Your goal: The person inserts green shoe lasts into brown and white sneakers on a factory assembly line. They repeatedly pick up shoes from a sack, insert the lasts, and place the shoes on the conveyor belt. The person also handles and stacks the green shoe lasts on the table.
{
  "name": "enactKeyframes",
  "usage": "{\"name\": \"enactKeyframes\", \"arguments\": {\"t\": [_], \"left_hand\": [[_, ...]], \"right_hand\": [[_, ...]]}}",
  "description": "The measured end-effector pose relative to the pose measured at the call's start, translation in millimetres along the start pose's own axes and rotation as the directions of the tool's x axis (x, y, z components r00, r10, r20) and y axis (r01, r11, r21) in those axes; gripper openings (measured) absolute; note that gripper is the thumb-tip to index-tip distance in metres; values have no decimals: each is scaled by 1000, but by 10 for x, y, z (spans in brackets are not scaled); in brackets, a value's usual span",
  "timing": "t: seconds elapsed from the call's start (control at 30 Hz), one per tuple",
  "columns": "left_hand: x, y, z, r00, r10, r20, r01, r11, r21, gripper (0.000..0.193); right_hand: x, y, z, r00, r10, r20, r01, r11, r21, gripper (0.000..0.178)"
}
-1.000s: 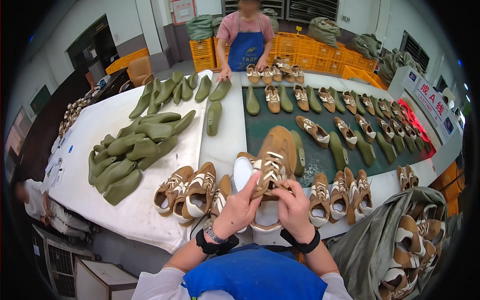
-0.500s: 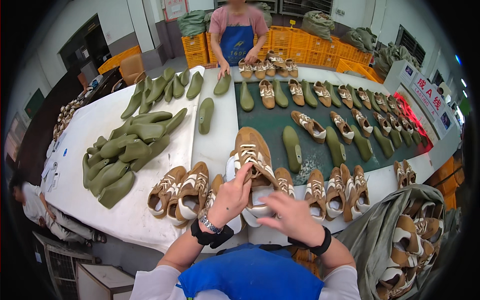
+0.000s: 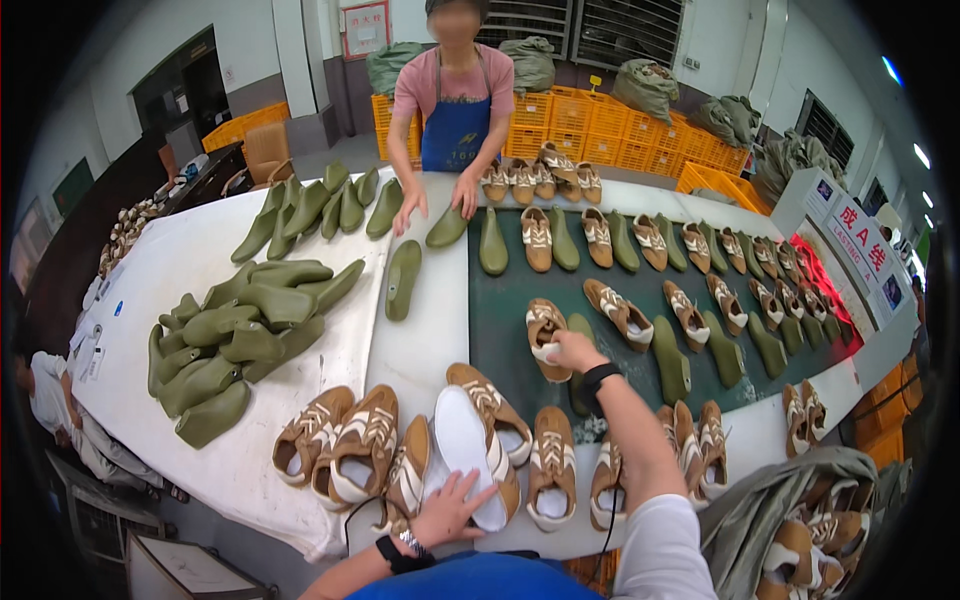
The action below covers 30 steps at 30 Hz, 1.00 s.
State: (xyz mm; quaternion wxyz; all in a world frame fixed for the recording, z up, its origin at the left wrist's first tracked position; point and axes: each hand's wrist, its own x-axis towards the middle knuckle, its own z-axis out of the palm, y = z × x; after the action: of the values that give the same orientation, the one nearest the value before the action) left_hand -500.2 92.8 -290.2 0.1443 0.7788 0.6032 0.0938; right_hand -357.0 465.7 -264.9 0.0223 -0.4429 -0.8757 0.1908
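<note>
My right hand [image 3: 577,353] grips the heel of a brown sneaker with white stripes [image 3: 545,332], out over the green mat. Right beside that shoe lies a green shoe last [image 3: 579,325], partly hidden by my hand and wrist. Lower left, my left hand [image 3: 452,508] rests with spread fingers on white insole-shaped pieces [image 3: 461,430]. These lean by a brown sneaker [image 3: 490,400] at the near edge of the table. More brown sneakers [image 3: 552,455] stand on either side of my left hand.
A pile of green lasts [image 3: 230,330] covers part of the white table [image 3: 310,400]. Rows of sneakers and lasts line the green mat [image 3: 500,300]. Across the table, a person [image 3: 455,110] touches a last [image 3: 447,228]. A sack of sneakers [image 3: 760,500] stands at lower right.
My hands have parted: the right has reached forward over the mat with a sneaker, the left has dropped onto the white pieces. The person opposite now has both hands near the lasts.
</note>
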Motion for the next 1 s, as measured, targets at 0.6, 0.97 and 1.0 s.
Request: {"name": "enactKeyframes", "arguments": {"t": [0.6,0.97,1.0], "left_hand": [[-77,-222,-119,931,-95,-353,39,986,-163,59],[-318,-287,61,908,-342,-241,351,936,-8,68],[-346,-293,63,916,-339,-215,344,939,-16,66]], "right_hand": [[-914,-245,465,901,-331,281,264,932,250,28],[-2119,-1163,1056,982,-1,191,-63,942,329,79],[-2164,-1218,1091,990,55,129,-98,930,354,83]]}}
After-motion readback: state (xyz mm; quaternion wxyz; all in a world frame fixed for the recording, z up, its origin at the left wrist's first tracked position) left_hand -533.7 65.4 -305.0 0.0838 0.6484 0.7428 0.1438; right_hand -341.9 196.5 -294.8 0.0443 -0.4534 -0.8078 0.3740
